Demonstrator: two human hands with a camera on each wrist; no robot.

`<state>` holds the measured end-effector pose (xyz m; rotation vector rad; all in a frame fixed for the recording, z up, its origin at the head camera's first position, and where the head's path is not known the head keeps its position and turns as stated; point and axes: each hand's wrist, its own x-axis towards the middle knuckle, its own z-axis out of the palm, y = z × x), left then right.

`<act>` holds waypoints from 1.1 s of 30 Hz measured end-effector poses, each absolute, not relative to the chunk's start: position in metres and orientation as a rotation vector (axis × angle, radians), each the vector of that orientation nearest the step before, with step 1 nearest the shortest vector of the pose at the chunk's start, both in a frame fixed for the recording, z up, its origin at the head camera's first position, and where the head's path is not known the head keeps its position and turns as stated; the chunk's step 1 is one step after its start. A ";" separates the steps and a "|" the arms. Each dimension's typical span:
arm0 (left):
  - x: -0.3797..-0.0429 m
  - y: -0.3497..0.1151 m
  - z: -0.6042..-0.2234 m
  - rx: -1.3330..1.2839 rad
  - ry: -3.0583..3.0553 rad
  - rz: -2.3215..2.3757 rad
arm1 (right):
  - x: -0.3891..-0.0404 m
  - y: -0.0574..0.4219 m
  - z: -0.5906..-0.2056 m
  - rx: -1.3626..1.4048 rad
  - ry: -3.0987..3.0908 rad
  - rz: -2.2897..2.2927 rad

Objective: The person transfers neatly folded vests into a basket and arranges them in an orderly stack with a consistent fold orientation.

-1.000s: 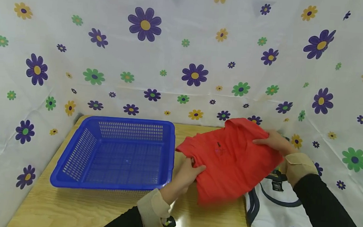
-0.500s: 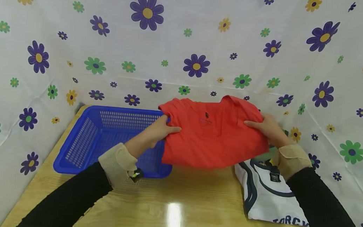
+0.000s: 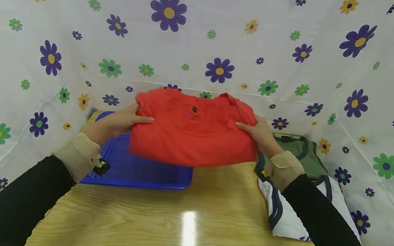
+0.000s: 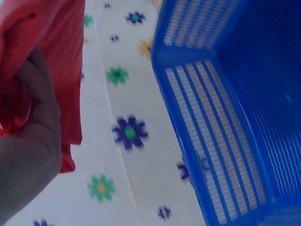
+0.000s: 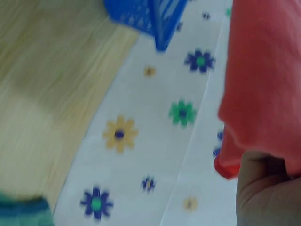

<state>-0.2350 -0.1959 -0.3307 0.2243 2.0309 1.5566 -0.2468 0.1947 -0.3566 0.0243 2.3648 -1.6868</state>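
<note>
A folded red T-shirt (image 3: 196,138) is held up in the air between both hands, its round neckline along the top. My left hand (image 3: 119,120) grips its left side, thumb in front and the other fingers behind. On the opposite side my right hand (image 3: 259,133) pinches the cloth in the same manner. Below and behind the shirt, a blue plastic basket (image 3: 152,177) is partly covered by it in the head view. The left wrist view shows the basket's slotted wall (image 4: 211,136) beside the left hand (image 4: 35,127), which has its fingers curled into the red cloth.
On the right of the wooden table (image 3: 135,221) lie a folded white shirt (image 3: 289,221) with dark trim and, behind it, a green garment (image 3: 301,149). The right forearm passes over them. A flower-patterned white curtain (image 3: 189,35) closes off the back and sides.
Both hands have carried the red T-shirt left and upward, from over the table's right half to partly over the basket. The shirt has gone from slanted to nearly level.
</note>
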 end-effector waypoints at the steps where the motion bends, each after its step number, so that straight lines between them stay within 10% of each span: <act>1: -0.235 -0.204 -0.330 0.219 2.028 1.552 | -0.247 0.185 -0.357 0.038 2.360 -1.687; 33: -0.238 -0.365 -0.384 0.092 2.031 1.310 | -0.225 0.014 -0.413 0.103 2.246 -1.682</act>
